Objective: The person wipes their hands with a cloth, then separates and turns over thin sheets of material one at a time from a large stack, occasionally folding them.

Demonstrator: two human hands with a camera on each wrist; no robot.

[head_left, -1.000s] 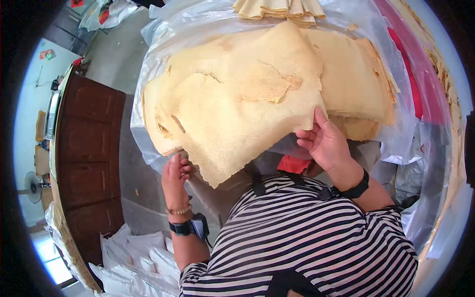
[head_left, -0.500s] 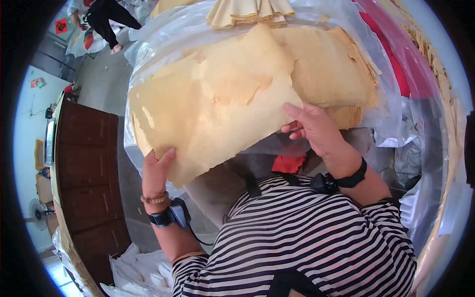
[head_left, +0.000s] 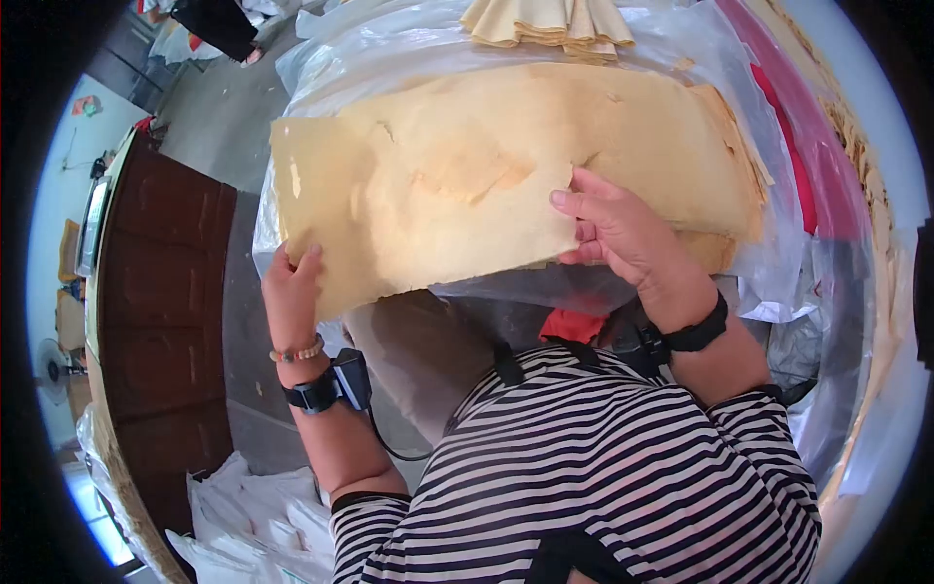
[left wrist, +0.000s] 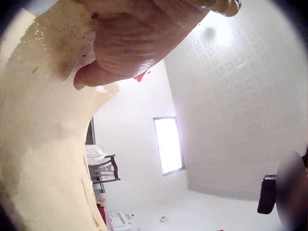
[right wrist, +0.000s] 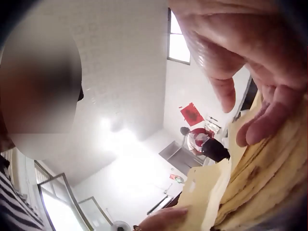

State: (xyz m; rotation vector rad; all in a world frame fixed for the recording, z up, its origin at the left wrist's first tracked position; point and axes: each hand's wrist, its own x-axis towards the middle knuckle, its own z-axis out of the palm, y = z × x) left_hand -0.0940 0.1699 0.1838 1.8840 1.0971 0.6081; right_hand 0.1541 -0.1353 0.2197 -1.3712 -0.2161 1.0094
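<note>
In the head view a wide, thin tan sheet (head_left: pixel 443 229) with small tears and a darker patch is stretched between both hands. My left hand (head_left: pixel 292 287) grips its left near edge, thumb on top. At its right end, my right hand (head_left: pixel 632 234) pinches the edge between thumb and fingers. Beneath and to the right lies a stack of similar sheets (head_left: pixel 681 156). The left wrist view shows the left hand (left wrist: pixel 139 43) against the sheet (left wrist: pixel 43 144). In the right wrist view the right hand (right wrist: pixel 255 53) is beside layered sheets (right wrist: pixel 269 173).
Clear plastic (head_left: pixel 389 58) lies under the stack. Folded tan pieces (head_left: pixel 550 24) rest at the far edge. A dark wooden cabinet (head_left: pixel 161 292) stands left, with white sacks (head_left: pixel 258 516) near its base. A red item (head_left: pixel 574 323) is close to the lap. Another person (right wrist: pixel 204 142) is in the background.
The sheet's left part has swung outward and lies flatter, and its near edge has risen away from the body. The left hand has moved left and up and now grips the sheet's edge.
</note>
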